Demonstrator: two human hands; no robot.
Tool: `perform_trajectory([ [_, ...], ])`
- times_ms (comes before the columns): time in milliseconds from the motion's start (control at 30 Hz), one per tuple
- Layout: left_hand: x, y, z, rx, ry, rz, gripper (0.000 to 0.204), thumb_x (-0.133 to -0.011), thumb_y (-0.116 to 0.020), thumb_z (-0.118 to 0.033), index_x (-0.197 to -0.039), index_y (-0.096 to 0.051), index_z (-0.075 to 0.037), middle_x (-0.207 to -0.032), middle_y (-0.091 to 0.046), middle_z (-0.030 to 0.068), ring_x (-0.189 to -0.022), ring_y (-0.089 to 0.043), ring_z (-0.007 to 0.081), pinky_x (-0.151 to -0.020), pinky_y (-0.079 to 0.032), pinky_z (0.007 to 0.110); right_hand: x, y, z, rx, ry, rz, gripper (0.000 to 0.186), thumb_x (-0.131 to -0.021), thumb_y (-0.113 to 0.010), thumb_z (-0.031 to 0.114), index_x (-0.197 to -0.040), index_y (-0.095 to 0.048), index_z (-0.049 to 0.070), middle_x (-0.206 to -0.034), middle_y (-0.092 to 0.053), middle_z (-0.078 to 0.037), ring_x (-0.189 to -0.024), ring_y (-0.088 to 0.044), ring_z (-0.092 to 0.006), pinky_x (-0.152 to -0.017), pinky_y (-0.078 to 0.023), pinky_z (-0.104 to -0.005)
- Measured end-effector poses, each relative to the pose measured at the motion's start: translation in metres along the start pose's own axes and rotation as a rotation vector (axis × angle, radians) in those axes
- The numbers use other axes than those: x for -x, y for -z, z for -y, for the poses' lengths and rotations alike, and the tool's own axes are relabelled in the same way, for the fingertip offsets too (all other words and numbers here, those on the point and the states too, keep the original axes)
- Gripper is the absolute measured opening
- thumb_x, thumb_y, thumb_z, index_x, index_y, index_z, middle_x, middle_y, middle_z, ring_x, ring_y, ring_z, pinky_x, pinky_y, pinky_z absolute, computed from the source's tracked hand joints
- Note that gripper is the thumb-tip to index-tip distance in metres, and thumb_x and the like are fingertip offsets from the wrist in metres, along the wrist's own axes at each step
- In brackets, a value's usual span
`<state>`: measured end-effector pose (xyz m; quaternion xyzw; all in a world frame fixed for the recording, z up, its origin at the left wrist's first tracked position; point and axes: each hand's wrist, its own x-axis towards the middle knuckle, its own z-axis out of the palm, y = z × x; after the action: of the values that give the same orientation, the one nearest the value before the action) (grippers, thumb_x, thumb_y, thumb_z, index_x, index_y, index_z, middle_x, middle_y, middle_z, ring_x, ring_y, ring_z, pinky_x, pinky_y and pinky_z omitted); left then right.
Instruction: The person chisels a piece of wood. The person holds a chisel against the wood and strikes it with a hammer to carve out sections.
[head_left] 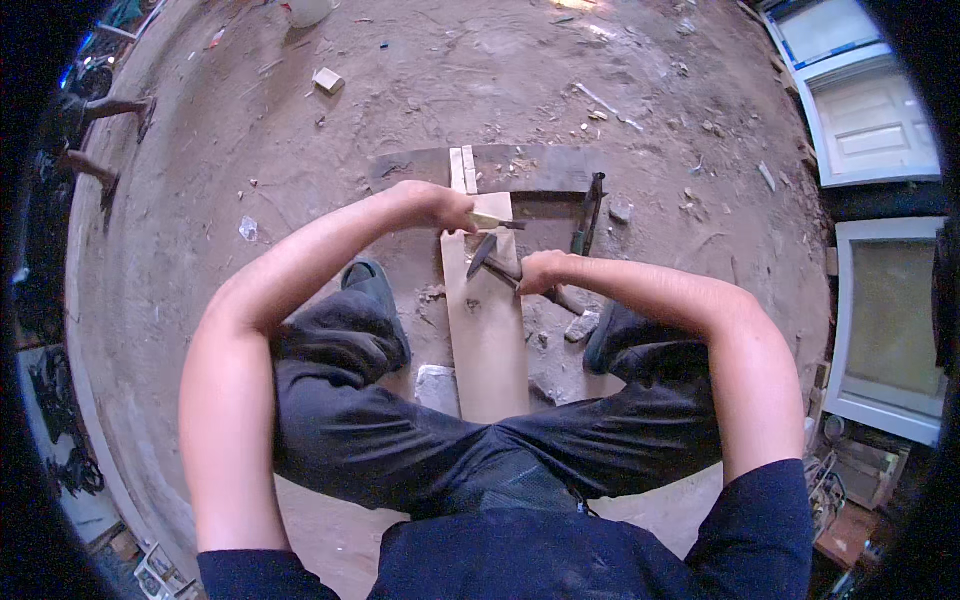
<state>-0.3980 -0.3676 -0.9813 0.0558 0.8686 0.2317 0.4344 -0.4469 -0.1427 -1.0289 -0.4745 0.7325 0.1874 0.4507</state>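
A long pale wooden board (486, 350) lies between my bent knees, its far part on a dark crosswise plank (555, 165) with two narrow light strips (462, 168). My left hand (449, 208) is closed on a chisel (507, 225) with a light handle, held flat over a cut in the board. My right hand (543, 270) grips a hammer (482, 255), its dark head over the board just below the chisel. A long dark tool (590, 210), too unclear to name, lies to the right of the board.
Stone pieces (582, 325) and wood chips are scattered on the dirt floor (250, 150). A small block (328, 81) lies up ahead. White framed panels (864, 110) stand along the right. Dark clutter (60, 420) lines the left edge, and a pale bucket (308, 10) sits at the top.
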Motion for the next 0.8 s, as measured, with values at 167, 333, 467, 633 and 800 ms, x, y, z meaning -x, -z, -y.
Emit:
perform_trajectory([
  [167,0.029,-0.005,0.004,0.095,0.103,-0.020,0.045,-0.091,-0.054,-0.041,-0.104,-0.057,0.002,-0.085,-0.065,0.0130,-0.074,-0.062,0.0261,-0.065,-0.049,0.040,0.025,-0.006,-0.004,-0.085,-0.017,-0.103,0.039,-0.084,-0.056,0.038,-0.085,-0.070,0.001,-0.073,-0.071,-0.010,-0.066,-0.070,-0.0228,-0.067,-0.057,-0.0373],
  [333,0.021,-0.006,0.045,0.148,0.234,0.139,0.037,-0.090,-0.051,-0.037,-0.105,-0.058,-0.003,-0.082,-0.065,0.0096,-0.070,-0.062,0.0216,-0.062,-0.050,0.039,0.022,-0.009,0.001,-0.324,-0.057,0.061,0.036,-0.082,-0.054,0.031,-0.095,-0.068,0.001,-0.084,-0.070,-0.014,-0.069,-0.070,-0.0253,-0.068,-0.057,-0.0375],
  [467,0.002,0.023,0.068,0.174,0.300,0.388,0.036,-0.084,-0.063,-0.034,-0.111,-0.062,-0.010,-0.094,-0.069,0.0055,-0.072,-0.066,0.0213,-0.065,-0.053,0.041,-0.009,-0.018,-0.026,-0.331,0.080,0.109,0.031,-0.079,-0.056,0.026,-0.085,-0.067,-0.002,-0.078,-0.070,-0.013,-0.058,-0.068,-0.0216,-0.060,-0.058,-0.0352],
  [633,-0.013,0.036,0.089,-0.083,0.265,0.342,0.043,-0.080,-0.070,-0.036,-0.118,-0.064,-0.018,-0.108,-0.068,0.0036,-0.099,-0.062,0.0207,-0.081,-0.052,0.039,-0.036,-0.009,-0.041,-0.336,0.165,0.242,0.022,-0.073,-0.058,0.021,-0.078,-0.067,0.001,-0.069,-0.069,-0.010,-0.064,-0.068,-0.0190,-0.062,-0.055,-0.0352],
  [800,-0.006,0.022,0.090,0.008,0.301,0.304,0.041,-0.080,-0.069,-0.035,-0.115,-0.064,-0.014,-0.102,-0.069,0.0047,-0.093,-0.064,0.0215,-0.077,-0.053,0.039,-0.045,0.013,-0.037,-0.326,0.112,0.198,0.028,-0.072,-0.058,0.022,-0.087,-0.070,0.001,-0.080,-0.070,-0.013,-0.069,-0.069,-0.0250,-0.059,-0.056,-0.0401],
])
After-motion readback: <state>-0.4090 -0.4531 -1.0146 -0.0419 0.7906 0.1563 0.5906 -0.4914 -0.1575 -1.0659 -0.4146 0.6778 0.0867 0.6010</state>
